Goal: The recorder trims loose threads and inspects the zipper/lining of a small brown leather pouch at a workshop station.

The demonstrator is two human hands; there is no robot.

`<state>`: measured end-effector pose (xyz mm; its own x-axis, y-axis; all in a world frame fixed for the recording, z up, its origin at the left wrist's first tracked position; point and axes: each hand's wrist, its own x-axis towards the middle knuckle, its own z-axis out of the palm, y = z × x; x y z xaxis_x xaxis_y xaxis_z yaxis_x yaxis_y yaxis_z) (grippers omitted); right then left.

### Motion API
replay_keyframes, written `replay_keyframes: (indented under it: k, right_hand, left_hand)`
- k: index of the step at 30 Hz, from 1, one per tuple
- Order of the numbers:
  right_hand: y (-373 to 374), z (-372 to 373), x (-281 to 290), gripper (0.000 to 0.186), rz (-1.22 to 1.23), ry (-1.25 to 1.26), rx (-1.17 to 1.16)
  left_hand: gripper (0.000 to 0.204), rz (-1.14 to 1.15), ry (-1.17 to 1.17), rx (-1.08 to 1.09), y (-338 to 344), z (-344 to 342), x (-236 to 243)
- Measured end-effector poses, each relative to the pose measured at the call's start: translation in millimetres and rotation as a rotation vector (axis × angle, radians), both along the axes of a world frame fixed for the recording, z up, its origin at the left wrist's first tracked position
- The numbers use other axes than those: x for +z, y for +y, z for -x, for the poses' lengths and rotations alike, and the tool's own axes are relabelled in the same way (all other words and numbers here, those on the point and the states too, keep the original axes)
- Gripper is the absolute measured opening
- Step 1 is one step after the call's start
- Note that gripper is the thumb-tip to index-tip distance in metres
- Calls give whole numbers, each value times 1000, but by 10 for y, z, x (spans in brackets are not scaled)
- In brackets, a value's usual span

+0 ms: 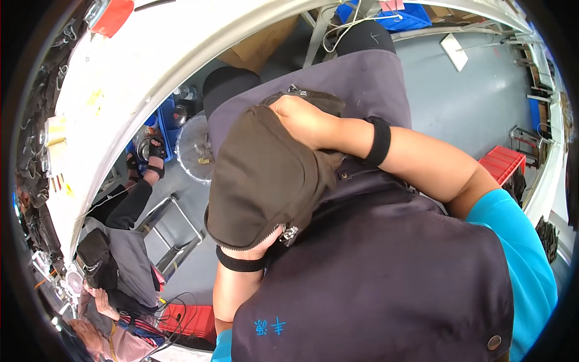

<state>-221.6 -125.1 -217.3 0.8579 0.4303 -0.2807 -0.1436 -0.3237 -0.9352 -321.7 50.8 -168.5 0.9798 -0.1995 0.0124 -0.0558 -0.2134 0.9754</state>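
A dark olive-brown fabric bag (pixel 265 175) lies bunched over my lap on a dark apron (pixel 374 259). My left hand (pixel 260 242) reaches in through the bag's zipped opening. Only its wrist end shows, and the fabric hides the fingers. On the far side, my right hand (pixel 304 123) bends over the bag with its fingers curled into the cloth. A metal zipper pull (pixel 290 234) hangs beside my left wrist, and more metal hardware (pixel 295 90) shows past my right hand. Both wrists wear black bands.
A white table (pixel 132 66) curves along the left. Below its edge are a clear plastic-lined bin (pixel 196 151) and a blue crate (pixel 166 123). A co-worker handles a dark bag (pixel 96 259) at lower left. Red crates (pixel 503 164) stand right; a metal stool frame (pixel 175 229) stands left.
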Motion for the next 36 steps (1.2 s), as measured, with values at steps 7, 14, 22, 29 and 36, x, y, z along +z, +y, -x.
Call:
replay_keyframes:
  k: [7,14,22,29,36]
  right_hand:
    - [-54,-140,-288,59,-40,2,36]
    - [21,-129,-4,57,135,144,65]
    - [-10,-131,2,51,14,247,38]
    - [-85,-33,-200,57,-120,273,-103]
    - [-335,93,394,39,-640,462,-312]
  left_hand:
    - [65,76,-39,17,0,-41,-6]
    - [65,55,-36,-21,209,137,173]
    - [65,-24,-32,-52,289,47,345]
    - [65,-59,-41,-104,191,-110,391]
    - [67,22,395,-26,227,-50,620]
